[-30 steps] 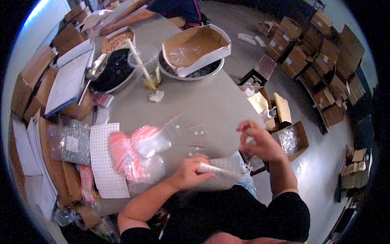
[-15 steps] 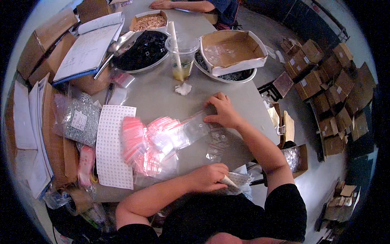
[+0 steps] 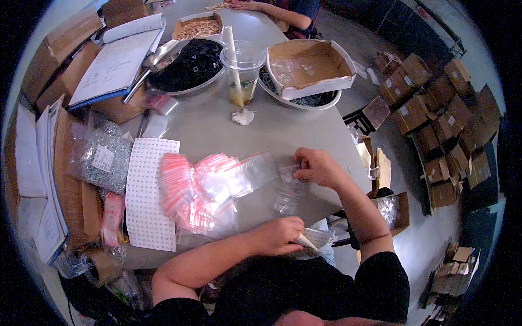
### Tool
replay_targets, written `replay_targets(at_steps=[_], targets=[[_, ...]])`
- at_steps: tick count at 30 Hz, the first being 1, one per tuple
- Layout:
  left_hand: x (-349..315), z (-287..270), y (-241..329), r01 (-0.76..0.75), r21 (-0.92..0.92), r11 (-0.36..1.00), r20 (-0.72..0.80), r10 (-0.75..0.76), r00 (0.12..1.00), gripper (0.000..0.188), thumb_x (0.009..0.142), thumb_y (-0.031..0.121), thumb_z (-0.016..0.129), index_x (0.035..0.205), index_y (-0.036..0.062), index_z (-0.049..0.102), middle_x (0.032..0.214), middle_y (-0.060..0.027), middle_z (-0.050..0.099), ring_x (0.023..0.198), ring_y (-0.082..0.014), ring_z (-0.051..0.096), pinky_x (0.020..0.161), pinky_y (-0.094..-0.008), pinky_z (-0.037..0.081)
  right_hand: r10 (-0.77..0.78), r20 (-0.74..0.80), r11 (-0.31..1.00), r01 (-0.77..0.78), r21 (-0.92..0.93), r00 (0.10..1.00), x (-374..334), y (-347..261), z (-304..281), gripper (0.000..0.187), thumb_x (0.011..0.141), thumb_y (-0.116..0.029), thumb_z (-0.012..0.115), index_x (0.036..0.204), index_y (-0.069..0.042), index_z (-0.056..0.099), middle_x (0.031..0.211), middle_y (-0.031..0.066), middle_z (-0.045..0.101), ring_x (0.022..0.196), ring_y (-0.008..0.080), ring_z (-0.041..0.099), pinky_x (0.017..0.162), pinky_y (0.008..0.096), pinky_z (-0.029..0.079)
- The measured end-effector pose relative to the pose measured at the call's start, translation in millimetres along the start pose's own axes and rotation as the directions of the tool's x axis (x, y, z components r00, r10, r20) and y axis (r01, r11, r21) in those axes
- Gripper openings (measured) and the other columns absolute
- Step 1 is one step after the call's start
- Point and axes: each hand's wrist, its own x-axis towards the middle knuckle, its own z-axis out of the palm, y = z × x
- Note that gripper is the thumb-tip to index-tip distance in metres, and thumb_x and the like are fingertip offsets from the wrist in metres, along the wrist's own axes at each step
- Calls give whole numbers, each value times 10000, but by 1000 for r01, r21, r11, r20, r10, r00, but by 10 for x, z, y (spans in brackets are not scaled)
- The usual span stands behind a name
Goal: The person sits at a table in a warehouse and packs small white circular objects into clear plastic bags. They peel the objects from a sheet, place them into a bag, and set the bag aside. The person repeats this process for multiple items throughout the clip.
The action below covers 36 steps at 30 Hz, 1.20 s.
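My left hand (image 3: 280,236) is closed around a curled sheet of small printed labels (image 3: 310,244) at the table's near edge. My right hand (image 3: 321,167) is farther right, thumb and forefinger bent at the edge of a small clear plastic bag (image 3: 289,175) with a tiny white dot-like label on it. More clear bags (image 3: 285,204) lie just nearer to me. To the left of these, zip bags with red-striped tops (image 3: 212,187) are fanned out in overlapping rows, shiny with glare. A flat white label sheet (image 3: 152,195) lies beside the fan.
Beyond stand a plastic cup with a straw (image 3: 242,81), a bowl of black parts (image 3: 187,68) and a cardboard tray (image 3: 310,62) on another bowl. A bag of metal screws (image 3: 103,155) sits left. A co-worker's arm (image 3: 272,11) rests at the far end. Cartons (image 3: 424,108) stack at right.
My right hand has moved right and slightly nearer, from the end of the fanned bags to the separate clear bags. My left hand stays on the curled label sheet.
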Motion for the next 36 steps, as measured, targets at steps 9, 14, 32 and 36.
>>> replay_targets(at_steps=[9,14,32,36], targets=[[30,-49,71,0,43,999,-4,0,1000,183,757,129,720,807,-4,606,896,-146,602,959,-334,566,841,-409,475,123,-2,696,-85,713,992,-299,-11,-42,179,786,-95,708,890,-8,590,755,16,580,713,123,574,635,302,462],[40,-59,100,53,62,997,55,-56,997,181,767,140,710,822,-3,613,897,-142,605,976,-329,569,850,-405,479,-84,66,996,83,22,994,-379,-132,345,189,802,-142,714,878,-18,594,741,30,590,711,128,564,632,306,457],[31,-160,92,139,86,986,-203,-120,972,239,738,151,765,959,90,697,993,-103,659,1043,-328,597,963,-453,450,-376,-724,874,-37,-484,578,824,-5,-967,568,735,-168,761,1232,-87,498,1172,171,542,1055,344,557,893,413,457],[-10,-207,149,174,117,978,-322,-128,938,219,737,98,753,927,21,678,1004,-114,651,1077,-362,577,925,-431,477,-378,5,922,376,93,926,-263,-248,-419,402,711,-78,769,1078,-56,606,1072,88,610,959,244,599,837,360,487]])
